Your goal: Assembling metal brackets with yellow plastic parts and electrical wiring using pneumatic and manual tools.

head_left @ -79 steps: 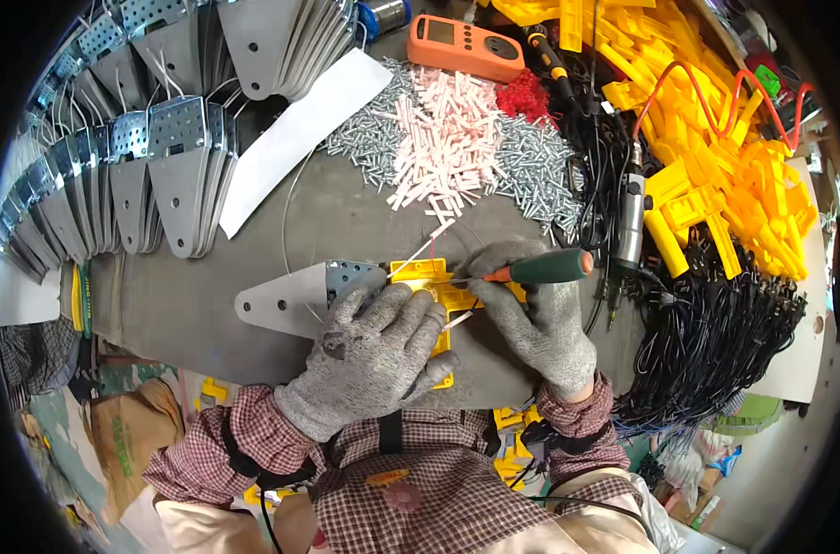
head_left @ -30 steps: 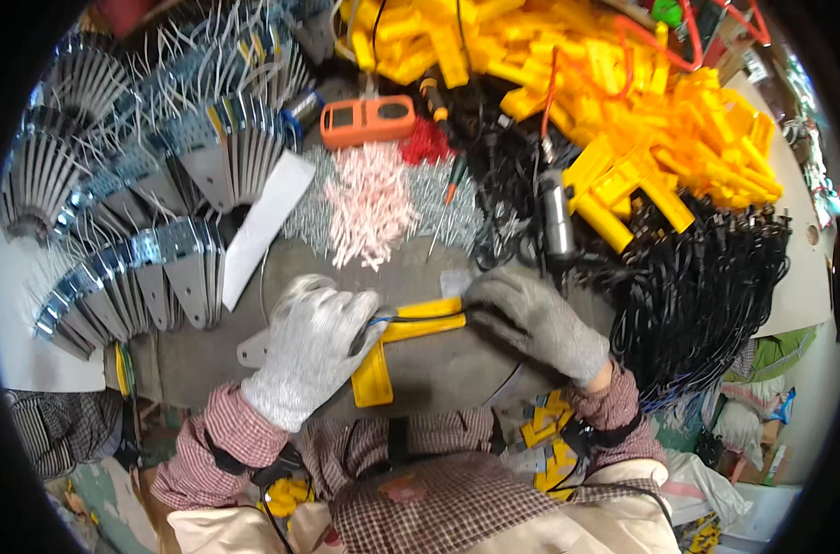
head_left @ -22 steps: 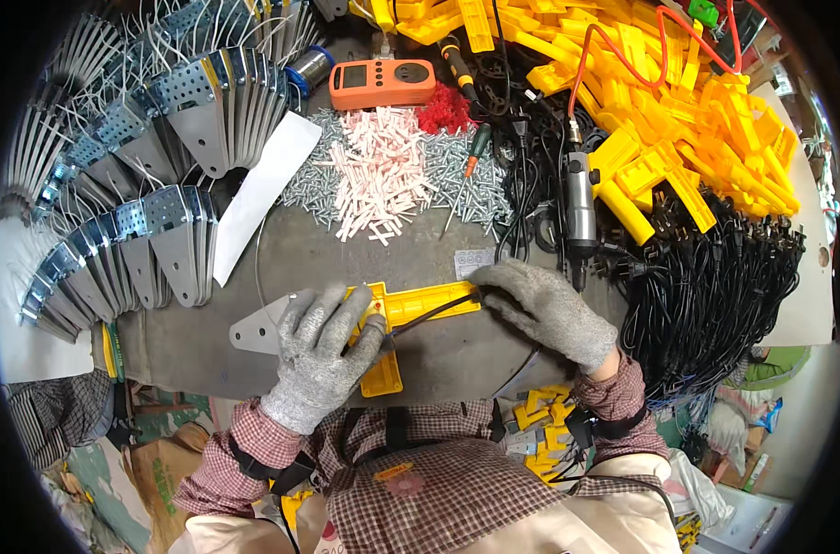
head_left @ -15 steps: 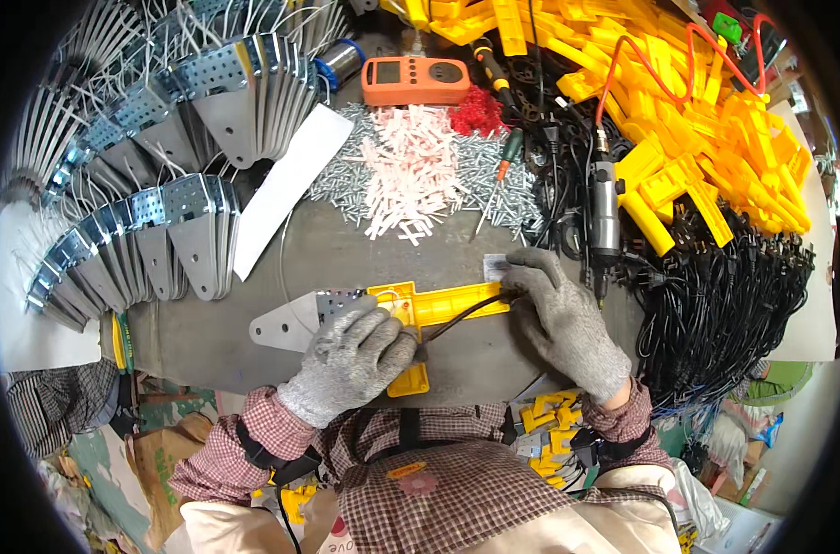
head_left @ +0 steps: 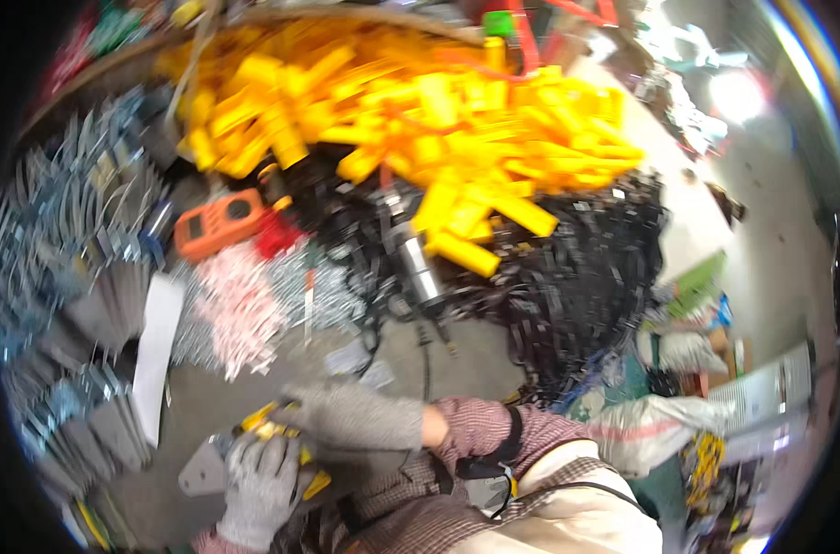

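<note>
Head view: right grey-gloved hand (head_left: 346,415) has moved beside left grey-gloved hand (head_left: 258,482), so both now attend the yellow angular plastic housing (head_left: 318,485) by the grey bench's front edge; I can't tell either grip.

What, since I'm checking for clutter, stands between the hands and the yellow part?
Nothing visible does: the left hand and right hand both overlap the yellow part in view, though blur hides the exact contact. The pile of pale pink pieces lies farther off, not in between.
</note>
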Demonstrator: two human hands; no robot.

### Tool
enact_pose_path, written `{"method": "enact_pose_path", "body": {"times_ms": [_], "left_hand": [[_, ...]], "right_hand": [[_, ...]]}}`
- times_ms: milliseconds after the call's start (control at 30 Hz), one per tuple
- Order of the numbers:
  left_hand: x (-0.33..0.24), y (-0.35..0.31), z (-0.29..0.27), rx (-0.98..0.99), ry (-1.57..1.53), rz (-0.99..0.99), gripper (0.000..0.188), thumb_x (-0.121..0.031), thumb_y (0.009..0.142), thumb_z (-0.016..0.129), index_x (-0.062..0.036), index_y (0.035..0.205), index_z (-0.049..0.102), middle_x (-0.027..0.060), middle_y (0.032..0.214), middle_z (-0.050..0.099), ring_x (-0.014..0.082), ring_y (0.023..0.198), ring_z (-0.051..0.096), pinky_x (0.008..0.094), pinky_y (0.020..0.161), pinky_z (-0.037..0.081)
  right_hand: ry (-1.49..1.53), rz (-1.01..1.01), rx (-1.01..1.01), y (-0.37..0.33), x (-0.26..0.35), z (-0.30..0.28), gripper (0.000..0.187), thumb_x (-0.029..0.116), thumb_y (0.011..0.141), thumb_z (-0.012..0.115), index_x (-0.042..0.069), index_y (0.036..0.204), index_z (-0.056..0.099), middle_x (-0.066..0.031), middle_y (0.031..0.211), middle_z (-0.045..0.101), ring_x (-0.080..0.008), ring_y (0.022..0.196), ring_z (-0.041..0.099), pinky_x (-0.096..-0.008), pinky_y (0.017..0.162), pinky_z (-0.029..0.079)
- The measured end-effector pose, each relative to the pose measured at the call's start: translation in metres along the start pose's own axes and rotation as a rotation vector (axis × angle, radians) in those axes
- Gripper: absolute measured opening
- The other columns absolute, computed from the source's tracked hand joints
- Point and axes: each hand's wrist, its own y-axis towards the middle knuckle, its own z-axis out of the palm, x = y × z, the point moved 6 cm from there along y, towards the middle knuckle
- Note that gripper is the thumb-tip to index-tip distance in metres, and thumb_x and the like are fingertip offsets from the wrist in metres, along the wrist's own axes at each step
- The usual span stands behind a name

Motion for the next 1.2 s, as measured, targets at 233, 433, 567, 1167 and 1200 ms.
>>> {"method": "enact_pose_path", "body": {"times_ms": [233,433,567,1167,1200], "left_hand": [[-0.034,0.013,0.000,0.095,0.116,-0.002,0.055,-0.031,0.088,0.071,-0.0015,0.132,0.057,0.0174,0.127,0.061,0.0348,0.117,0.057,0.0512,0.111,0.040],[-0.029,-0.001,0.002,0.070,0.093,-0.111,0.061,-0.032,0.085,0.072,0.0031,0.131,0.056,0.0199,0.133,0.058,0.0368,0.122,0.053,0.0512,0.112,0.038],[-0.037,-0.004,-0.005,0.157,0.103,-0.215,0.066,-0.041,0.085,0.066,0.0098,0.127,0.058,0.0271,0.137,0.053,0.0376,0.123,0.052,0.0534,0.109,0.036],[-0.048,-0.009,0.021,0.188,0.126,-0.295,0.080,-0.049,0.091,0.062,0.0123,0.140,0.046,0.0296,0.152,0.039,0.0376,0.131,0.049,0.0704,0.113,0.024],[-0.049,-0.007,0.023,0.203,0.088,-0.297,0.079,-0.048,0.091,0.063,0.0121,0.140,0.046,0.0302,0.152,0.039,0.0395,0.131,0.049,0.0707,0.111,0.026]], "right_hand": [[0.209,-0.065,0.075,-0.022,-0.015,-0.015,0.035,0.018,0.092,0.059,0.016,0.126,0.061,-0.0121,0.110,0.057,-0.0295,0.087,0.069,-0.0409,0.071,0.059],[-0.702,0.525,-0.519,-0.103,-0.142,-0.220,0.017,0.009,0.082,0.063,0.009,0.099,0.066,-0.0112,0.097,0.065,-0.0268,0.091,0.066,-0.0380,0.079,0.055],[-1.469,1.214,-0.067,-0.225,-0.292,-0.325,0.018,0.010,0.091,0.054,0.004,0.104,0.065,-0.0169,0.103,0.066,-0.0273,0.093,0.067,-0.0364,0.079,0.056],[1.303,0.406,-0.778,-0.069,-0.055,-0.031,0.014,0.006,0.100,0.056,0.008,0.114,0.055,-0.0073,0.104,0.058,-0.0201,0.099,0.061,-0.0467,0.104,0.045],[1.095,0.475,-0.747,-0.072,-0.054,-0.029,0.014,0.004,0.100,0.054,0.006,0.114,0.055,-0.0080,0.102,0.058,-0.0204,0.097,0.061,-0.0466,0.102,0.047]]}}
